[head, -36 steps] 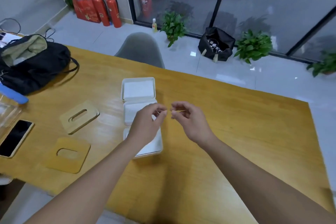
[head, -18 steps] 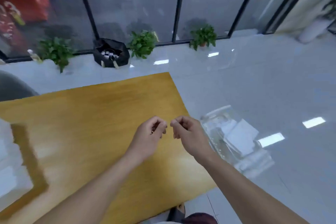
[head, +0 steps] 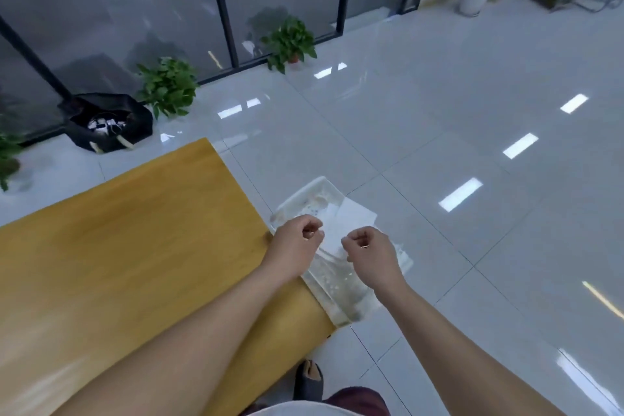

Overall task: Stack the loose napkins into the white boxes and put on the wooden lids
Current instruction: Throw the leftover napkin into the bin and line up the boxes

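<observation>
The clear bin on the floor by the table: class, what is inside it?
Inside the clear bin lie white napkins, loosely piled. Both hands hover above it, fingers curled, covering its middle, so what lies beneath them cannot be seen.

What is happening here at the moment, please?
A person sits at the corner of a wooden table and holds both hands out past its edge. The left hand and the right hand have curled fingers, and whether they pinch anything is too small to tell. Below them, on the tiled floor, stands a clear plastic bin with loose white napkins inside. No white boxes or wooden lids are in view now.
</observation>
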Motion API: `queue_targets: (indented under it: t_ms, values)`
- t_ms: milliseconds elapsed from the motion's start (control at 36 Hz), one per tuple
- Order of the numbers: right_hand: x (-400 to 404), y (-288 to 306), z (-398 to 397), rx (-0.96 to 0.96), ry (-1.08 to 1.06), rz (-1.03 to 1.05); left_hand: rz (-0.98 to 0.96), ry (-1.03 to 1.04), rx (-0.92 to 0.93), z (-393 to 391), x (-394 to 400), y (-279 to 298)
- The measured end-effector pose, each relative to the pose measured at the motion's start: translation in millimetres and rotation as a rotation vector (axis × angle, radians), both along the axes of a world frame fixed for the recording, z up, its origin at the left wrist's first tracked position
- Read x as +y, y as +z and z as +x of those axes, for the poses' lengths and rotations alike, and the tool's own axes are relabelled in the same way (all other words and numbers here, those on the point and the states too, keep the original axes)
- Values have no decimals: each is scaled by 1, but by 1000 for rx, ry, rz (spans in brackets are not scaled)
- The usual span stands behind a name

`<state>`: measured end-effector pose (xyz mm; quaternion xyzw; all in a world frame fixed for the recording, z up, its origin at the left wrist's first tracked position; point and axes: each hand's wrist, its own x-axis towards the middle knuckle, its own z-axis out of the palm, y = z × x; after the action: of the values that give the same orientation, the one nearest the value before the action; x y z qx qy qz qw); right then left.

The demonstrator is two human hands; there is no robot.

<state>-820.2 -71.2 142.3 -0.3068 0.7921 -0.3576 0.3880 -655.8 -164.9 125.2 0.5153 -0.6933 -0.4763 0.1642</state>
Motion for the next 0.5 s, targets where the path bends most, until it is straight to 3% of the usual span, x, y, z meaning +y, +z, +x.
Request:
queue_targets:
  t_ms: [167,306,500]
  values:
    - [3,-17,-30,236,42,130,39,-105,-137,-34,-11,-13]
    - [-6,-30,-40,166,41,152,21,-179,-282,-47,-12,-20]
    - [-15,-31,-40,21,-83,72,13,-185,-333,-55,-14,-27]
